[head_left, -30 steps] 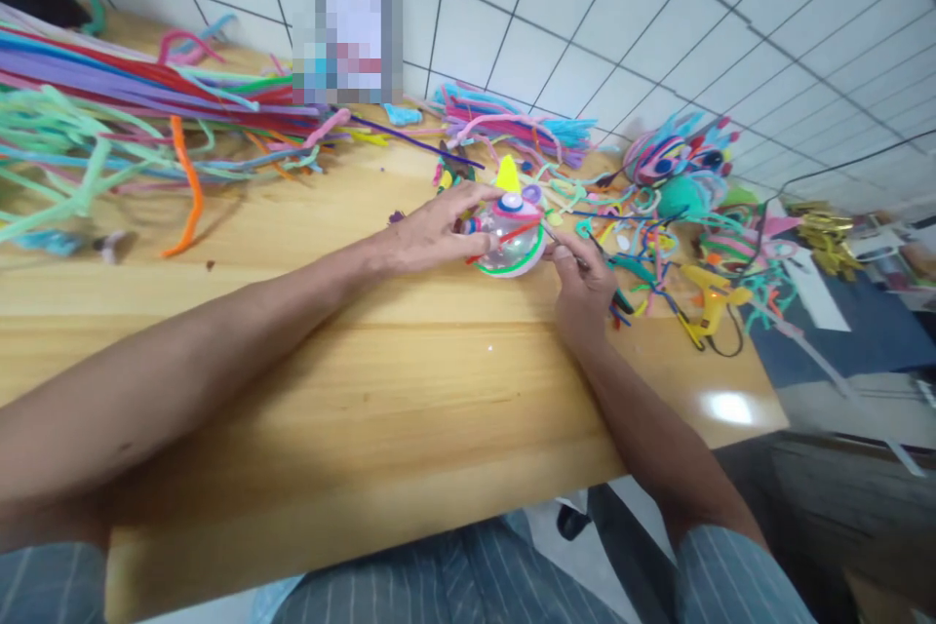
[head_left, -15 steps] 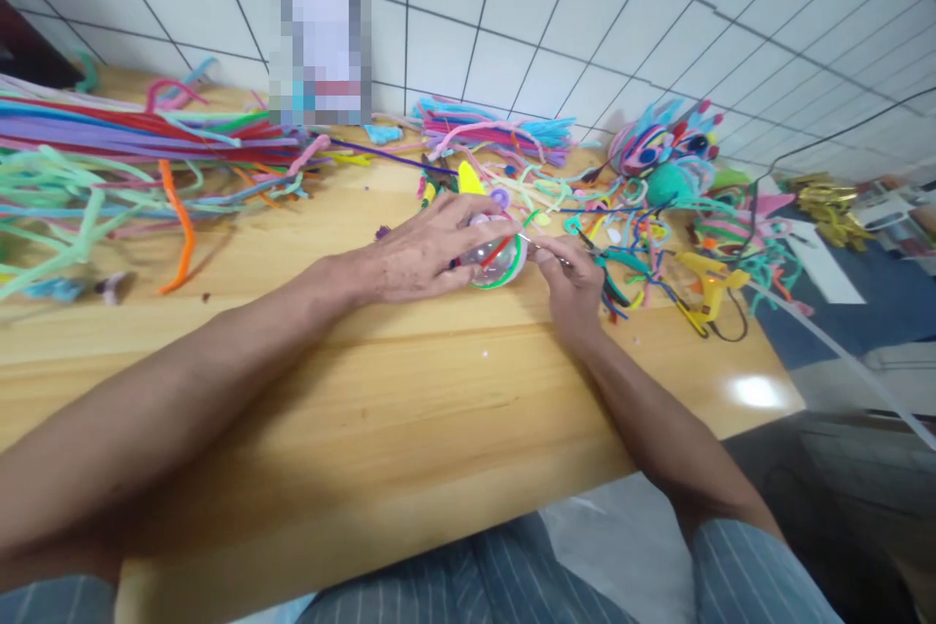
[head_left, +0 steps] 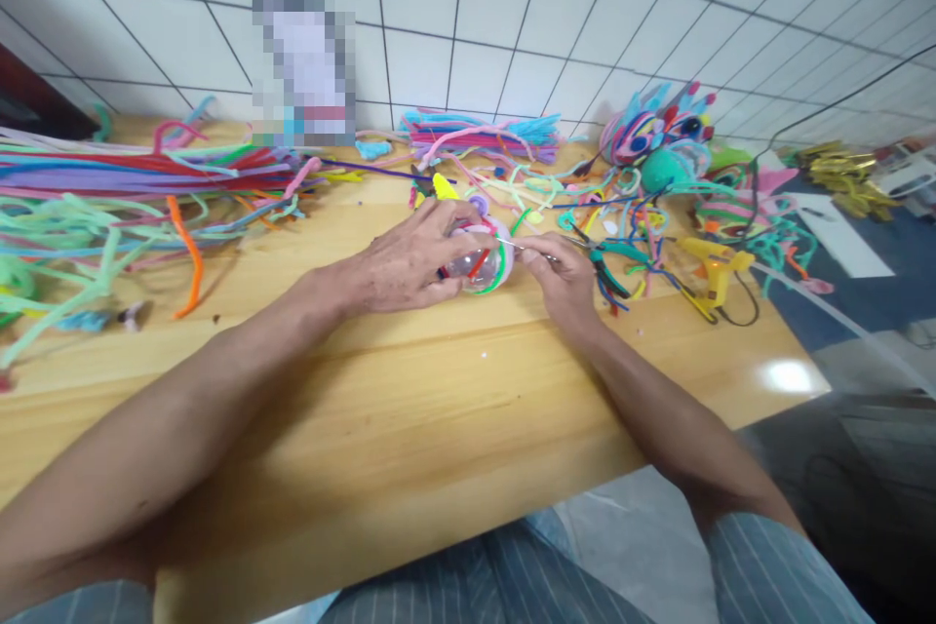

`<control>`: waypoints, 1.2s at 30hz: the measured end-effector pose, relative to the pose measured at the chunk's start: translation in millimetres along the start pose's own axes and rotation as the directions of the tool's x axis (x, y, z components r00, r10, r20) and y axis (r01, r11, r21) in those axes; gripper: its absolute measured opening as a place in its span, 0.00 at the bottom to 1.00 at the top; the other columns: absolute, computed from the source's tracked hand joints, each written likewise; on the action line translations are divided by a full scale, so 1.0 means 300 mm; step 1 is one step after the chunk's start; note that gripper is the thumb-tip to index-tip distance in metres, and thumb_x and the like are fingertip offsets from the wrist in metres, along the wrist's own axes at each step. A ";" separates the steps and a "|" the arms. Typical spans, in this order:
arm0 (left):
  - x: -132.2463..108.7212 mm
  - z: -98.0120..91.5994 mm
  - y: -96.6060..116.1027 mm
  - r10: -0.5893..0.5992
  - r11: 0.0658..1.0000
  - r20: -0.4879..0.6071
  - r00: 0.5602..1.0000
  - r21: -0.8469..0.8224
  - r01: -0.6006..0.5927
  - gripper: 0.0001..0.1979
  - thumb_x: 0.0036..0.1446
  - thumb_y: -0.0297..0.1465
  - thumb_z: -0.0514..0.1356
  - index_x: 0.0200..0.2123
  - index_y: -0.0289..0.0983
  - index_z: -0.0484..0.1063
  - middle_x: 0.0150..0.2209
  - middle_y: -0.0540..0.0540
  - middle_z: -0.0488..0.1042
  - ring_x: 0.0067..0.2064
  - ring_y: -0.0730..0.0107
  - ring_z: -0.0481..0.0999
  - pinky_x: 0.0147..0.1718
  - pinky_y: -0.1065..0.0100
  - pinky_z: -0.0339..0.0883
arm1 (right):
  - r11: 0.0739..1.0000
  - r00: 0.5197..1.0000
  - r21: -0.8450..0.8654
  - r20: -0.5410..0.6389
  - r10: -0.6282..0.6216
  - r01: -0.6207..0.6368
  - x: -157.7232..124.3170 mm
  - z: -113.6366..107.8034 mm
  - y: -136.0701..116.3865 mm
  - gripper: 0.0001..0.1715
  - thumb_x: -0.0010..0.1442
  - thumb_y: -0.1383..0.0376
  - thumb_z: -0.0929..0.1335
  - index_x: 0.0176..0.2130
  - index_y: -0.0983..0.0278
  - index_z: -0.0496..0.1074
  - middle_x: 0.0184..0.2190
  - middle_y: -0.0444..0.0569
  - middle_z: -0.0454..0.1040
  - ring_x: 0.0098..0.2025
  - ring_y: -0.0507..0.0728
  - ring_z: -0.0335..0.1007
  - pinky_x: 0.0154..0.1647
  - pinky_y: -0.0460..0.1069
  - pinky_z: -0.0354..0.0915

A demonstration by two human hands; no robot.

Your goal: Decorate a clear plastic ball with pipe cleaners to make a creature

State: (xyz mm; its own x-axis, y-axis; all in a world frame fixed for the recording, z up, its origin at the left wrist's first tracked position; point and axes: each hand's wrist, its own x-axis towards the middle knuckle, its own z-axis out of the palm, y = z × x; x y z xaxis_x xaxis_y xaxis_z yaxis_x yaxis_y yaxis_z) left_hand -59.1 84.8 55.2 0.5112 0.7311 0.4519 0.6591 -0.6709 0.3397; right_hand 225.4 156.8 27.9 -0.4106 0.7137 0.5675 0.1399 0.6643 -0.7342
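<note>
My left hand (head_left: 413,258) is closed around a small clear plastic ball (head_left: 481,263) decorated with pink, green and red pipe cleaners and a yellow cone, resting on the wooden table (head_left: 409,409). My right hand (head_left: 556,273) sits just right of the ball, its fingers pinched on a thin metal tool (head_left: 523,249) whose tip touches the ball's side.
Long pipe cleaners (head_left: 132,190) in many colours lie across the left and back of the table. A tangle of short pieces and finished craft figures (head_left: 658,136) crowds the right. A yellow glue gun (head_left: 713,263) lies near the right edge. A white tiled wall stands behind.
My left hand has wrapped further over the ball, covering most of it. My right hand has moved closer to the ball. The view has shifted slightly.
</note>
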 end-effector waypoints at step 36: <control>0.077 0.040 -0.148 -0.376 0.887 -0.161 0.913 -0.349 0.304 0.26 0.67 0.53 0.65 0.64 0.53 0.80 0.63 0.44 0.82 0.74 0.41 0.69 0.73 0.35 0.66 | 0.967 0.974 -0.242 0.226 -0.018 0.074 0.130 0.061 0.035 0.47 0.62 0.37 0.81 0.70 0.50 0.73 0.70 0.56 0.76 0.68 0.72 0.76 0.62 0.69 0.83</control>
State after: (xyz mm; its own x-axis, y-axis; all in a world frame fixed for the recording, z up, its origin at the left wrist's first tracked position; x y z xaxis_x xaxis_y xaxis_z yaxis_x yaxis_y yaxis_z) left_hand -70.0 133.0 40.7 0.1303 0.8994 0.4173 0.5473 -0.4161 0.7261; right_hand 194.4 187.6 35.5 -0.6061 0.6330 0.4817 0.3231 0.7493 -0.5781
